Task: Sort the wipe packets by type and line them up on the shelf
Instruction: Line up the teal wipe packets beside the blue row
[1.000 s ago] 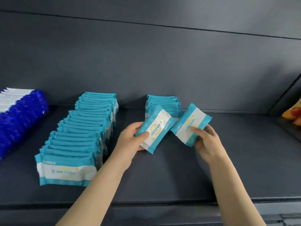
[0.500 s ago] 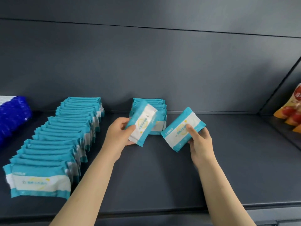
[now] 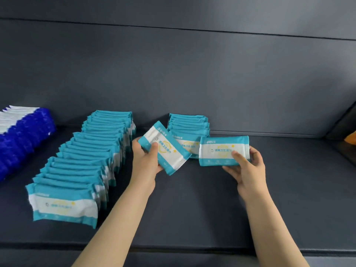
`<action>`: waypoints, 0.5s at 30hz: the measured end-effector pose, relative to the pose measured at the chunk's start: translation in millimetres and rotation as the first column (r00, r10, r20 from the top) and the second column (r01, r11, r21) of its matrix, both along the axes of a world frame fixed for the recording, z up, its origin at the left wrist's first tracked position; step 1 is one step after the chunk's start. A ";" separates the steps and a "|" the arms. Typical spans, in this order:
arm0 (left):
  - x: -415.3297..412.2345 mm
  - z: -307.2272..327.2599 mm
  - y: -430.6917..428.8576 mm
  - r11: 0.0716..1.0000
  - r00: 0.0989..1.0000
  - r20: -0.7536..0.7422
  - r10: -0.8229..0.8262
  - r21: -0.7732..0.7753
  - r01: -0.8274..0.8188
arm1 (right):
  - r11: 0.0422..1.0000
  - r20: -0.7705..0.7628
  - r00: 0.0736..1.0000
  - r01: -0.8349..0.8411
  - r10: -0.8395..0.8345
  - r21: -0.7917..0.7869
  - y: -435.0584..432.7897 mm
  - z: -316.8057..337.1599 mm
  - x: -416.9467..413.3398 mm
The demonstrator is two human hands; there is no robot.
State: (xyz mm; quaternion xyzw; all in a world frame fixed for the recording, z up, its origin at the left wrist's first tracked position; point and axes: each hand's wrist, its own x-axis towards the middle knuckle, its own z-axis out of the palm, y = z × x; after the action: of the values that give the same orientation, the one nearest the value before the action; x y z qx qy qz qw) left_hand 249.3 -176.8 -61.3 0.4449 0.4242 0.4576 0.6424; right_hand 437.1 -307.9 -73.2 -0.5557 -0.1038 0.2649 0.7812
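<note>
My left hand (image 3: pixel 147 162) grips a teal-and-white wipe packet (image 3: pixel 167 149), tilted, just in front of a short row of the same teal packets (image 3: pixel 189 125) at the back of the dark shelf (image 3: pixel 192 209). My right hand (image 3: pixel 245 166) holds a second teal packet (image 3: pixel 221 149) level, face up, to the right of that row. A long row of teal packets (image 3: pixel 86 160) runs from the back wall toward the front on the left.
A row of dark blue and white packets (image 3: pixel 21 137) lies at the far left. An orange package (image 3: pixel 351 137) shows at the right edge on a neighbouring shelf section. The shelf's front edge (image 3: pixel 173 249) runs below my forearms.
Both packets have turned: the right one from tilted to level, the left one with its face more toward me. The camera has swung back left, showing more of the blue packets.
</note>
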 end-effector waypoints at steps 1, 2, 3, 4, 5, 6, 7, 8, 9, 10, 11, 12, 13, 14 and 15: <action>1.8 -1.1 0.6 0.999 0.999 -0.045 0.022 0.030 -0.020 | 1.000 -0.008 1.000 -0.004 0.005 0.010 -1.6 0.2 0.7; 3.2 -2.5 0.7 0.997 0.995 -0.094 0.039 0.067 -0.033 | 1.000 -0.019 1.000 -0.011 0.011 0.019 -3.2 0.4 1.6; 3.3 -3.3 0.1 0.995 0.991 -0.127 0.052 0.095 -0.040 | 0.999 -0.035 0.999 -0.015 0.016 0.030 -4.9 0.5 2.6; 3.3 -5.0 0.3 0.993 0.988 -0.143 0.060 0.110 -0.044 | 0.999 -0.057 0.998 -0.015 0.017 0.045 -6.2 0.7 3.7; 3.0 -6.2 0.6 0.994 0.988 -0.145 0.055 0.106 -0.040 | 0.998 -0.085 0.996 -0.012 0.017 0.067 -7.4 1.0 5.0; 2.7 -7.3 1.5 0.996 0.990 -0.136 0.034 0.091 -0.021 | 0.995 -0.113 0.993 -0.011 0.022 0.095 -8.3 1.5 6.1; 2.9 -7.7 2.2 0.998 0.993 -0.121 -0.001 0.069 0.009 | 0.992 -0.131 0.991 -0.016 0.032 0.122 -8.7 1.8 7.2; 4.3 -8.4 3.2 0.997 0.993 -0.110 -0.041 0.056 0.048 | 0.989 -0.137 0.989 -0.028 0.048 0.142 -8.5 2.2 7.6; 6.3 -7.9 3.8 0.995 0.991 -0.110 -0.079 0.047 0.084 | 0.987 -0.130 0.989 -0.051 0.071 0.151 -8.2 2.3 7.2; 9.4 -8.0 5.0 0.992 0.985 -0.129 -0.111 0.049 0.118 | 0.985 -0.116 0.988 -0.082 0.100 0.152 -7.5 2.4 5.9; 12.7 -7.4 5.3 0.987 0.978 -0.155 -0.140 0.059 0.151 | 0.983 -0.095 0.987 -0.116 0.130 0.145 -6.6 2.4 3.8; 15.7 -8.0 5.8 0.981 0.969 -0.189 -0.162 0.076 0.179 | 0.980 -0.069 0.985 -0.150 0.160 0.132 -5.2 2.0 1.4; 17.5 -8.7 5.7 0.975 0.958 -0.223 -0.180 0.089 0.204 | 0.977 -0.042 0.982 -0.179 0.185 0.114 -3.6 1.1 -1.3; 18.5 -10.4 5.1 0.969 0.948 -0.255 -0.190 0.106 0.223 | 0.975 -0.015 0.979 -0.201 0.204 0.093 -1.3 -0.2 -4.1; 17.9 -12.4 4.9 0.961 0.932 -0.315 -0.181 0.145 0.236 | 0.974 0.014 0.976 -0.217 0.217 0.066 1.1 -1.3 -7.1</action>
State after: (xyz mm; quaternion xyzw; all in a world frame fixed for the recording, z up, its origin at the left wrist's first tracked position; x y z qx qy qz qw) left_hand 267.2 -171.9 -73.7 0.6077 0.4234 0.3506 0.5732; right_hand 430.0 -306.8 -74.4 -0.5156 -0.1753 0.3430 0.7654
